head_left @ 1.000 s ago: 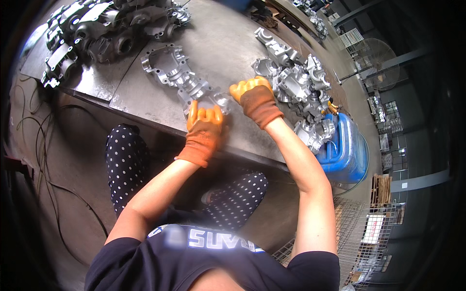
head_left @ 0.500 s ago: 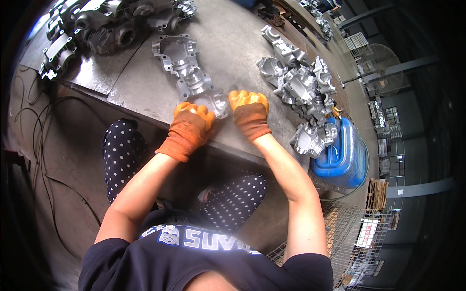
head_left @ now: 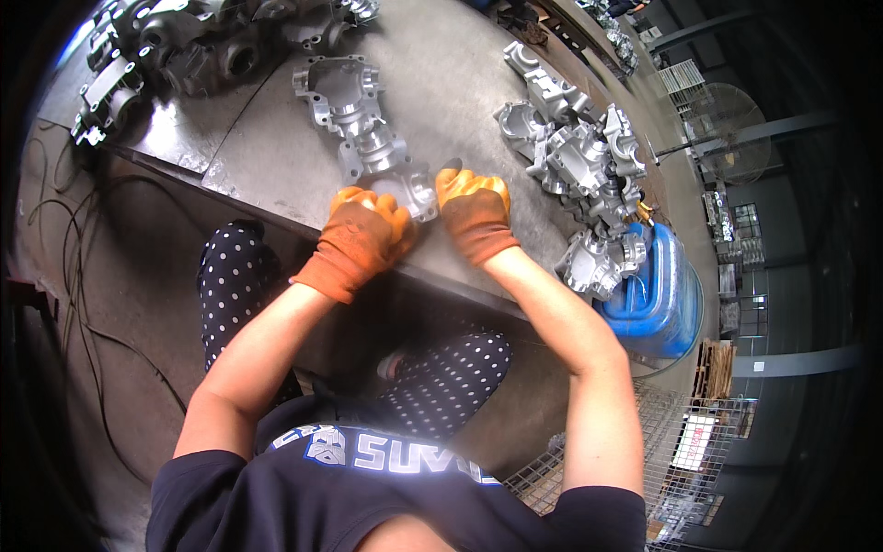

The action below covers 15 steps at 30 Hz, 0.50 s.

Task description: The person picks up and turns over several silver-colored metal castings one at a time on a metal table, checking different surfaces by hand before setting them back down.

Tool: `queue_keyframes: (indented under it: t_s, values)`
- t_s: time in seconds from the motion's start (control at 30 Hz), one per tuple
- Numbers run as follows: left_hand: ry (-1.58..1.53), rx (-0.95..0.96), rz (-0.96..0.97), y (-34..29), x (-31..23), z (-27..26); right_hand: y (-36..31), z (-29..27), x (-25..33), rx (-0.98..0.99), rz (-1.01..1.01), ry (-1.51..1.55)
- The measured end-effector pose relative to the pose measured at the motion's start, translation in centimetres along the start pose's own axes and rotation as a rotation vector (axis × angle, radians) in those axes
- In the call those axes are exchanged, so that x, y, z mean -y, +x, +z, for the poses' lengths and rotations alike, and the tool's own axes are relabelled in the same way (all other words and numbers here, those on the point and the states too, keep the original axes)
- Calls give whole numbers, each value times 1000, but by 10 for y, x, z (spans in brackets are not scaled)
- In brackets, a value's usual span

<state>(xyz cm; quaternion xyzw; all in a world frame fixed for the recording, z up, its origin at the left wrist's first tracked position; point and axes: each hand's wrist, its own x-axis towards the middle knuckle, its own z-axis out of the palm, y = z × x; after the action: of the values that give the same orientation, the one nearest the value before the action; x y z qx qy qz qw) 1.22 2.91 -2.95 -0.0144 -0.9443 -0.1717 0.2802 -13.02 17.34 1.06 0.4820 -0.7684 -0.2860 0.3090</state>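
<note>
My left hand (head_left: 359, 237), in an orange work glove, is closed on the near end of a silver metal casting (head_left: 416, 191) at the edge of the metal table. Just right of that casting is my right hand (head_left: 475, 216), gloved alike, its fingers curled into a fist. A small dark tip (head_left: 452, 165) pokes out above the right fist; what it belongs to is hidden. Beyond my left hand, more cast metal (head_left: 338, 87) with a squarish opening lies in line with the held piece; I cannot tell whether they join.
Silver castings (head_left: 575, 156) are heaped on the table's right side, and darker ones (head_left: 198, 46) at the far left. A blue plastic container (head_left: 658, 299) stands by the right corner. A wire mesh basket (head_left: 635, 432) is at the lower right; cables (head_left: 87, 322) lie on the left.
The view has shifted slightly. My right forearm and elbow have swung a little outward to the right, and the dark tip shows more clearly. My left hand keeps its grip.
</note>
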Motion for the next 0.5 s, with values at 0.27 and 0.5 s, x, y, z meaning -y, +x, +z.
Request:
queue_keyframes:
  t_s: [0.27, 0.5]
  values:
    - [14, 167, 139, 6, 36, -20, 11, -20, -2, 185, -88, 90]
    - [-66, 272, 236, 16, 61, -33, 24, -51, -4, 462, -115, 216]
